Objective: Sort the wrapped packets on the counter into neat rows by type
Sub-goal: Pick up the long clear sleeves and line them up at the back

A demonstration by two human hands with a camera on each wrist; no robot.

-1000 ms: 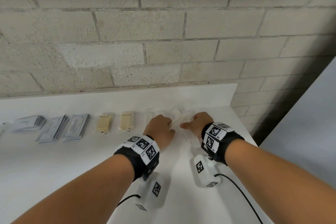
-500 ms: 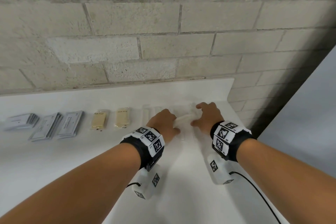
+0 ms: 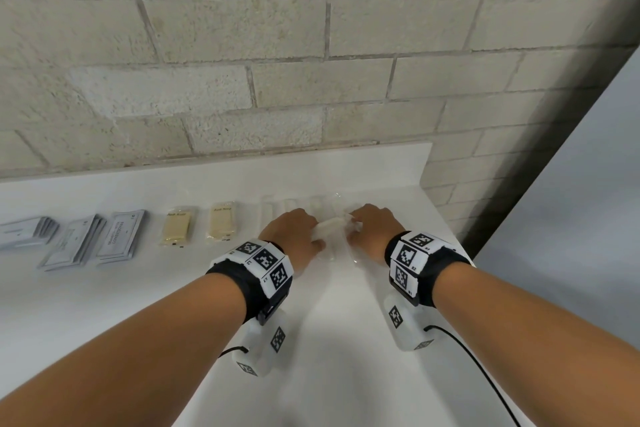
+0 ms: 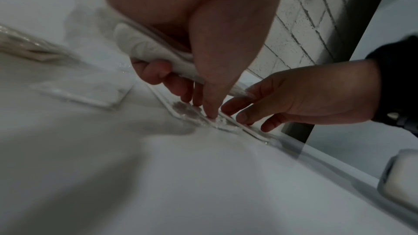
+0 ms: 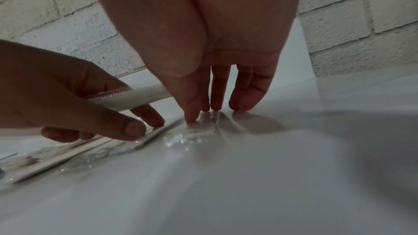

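A person stands at a white counter (image 3: pixel 104 305) against a pale block wall (image 3: pixel 311 80), both forearms reaching forward. The left hand (image 3: pixel 294 236) is curled around a long white packet in clear wrapping (image 3: pixel 330 227), lifted just off the surface. The right hand (image 3: pixel 375 230) has straight, slightly spread fingers, and its fingertips (image 5: pixel 192 117) press down on a flat clear-wrapped packet (image 5: pixel 194 131) lying on the counter.

A second ago the two hands were close together over the loose clear packets; since then the right hand has reached toward the wall and come back down beside the left, which keeps its hold on the white packet. This suggests one packet is being separated while its neighbour is pinned in place.

To the left, earlier rows look finished: three fanned stacks of grey printed sachets (image 3: pixel 117 236), then two cream soap bars in clear wrappers (image 3: pixel 175 227), side by side. Just behind the hands, a few faint clear packets (image 3: pixel 294 204) lie in a row near the wall. The clear-wrapped type appears to be the last group to line up.
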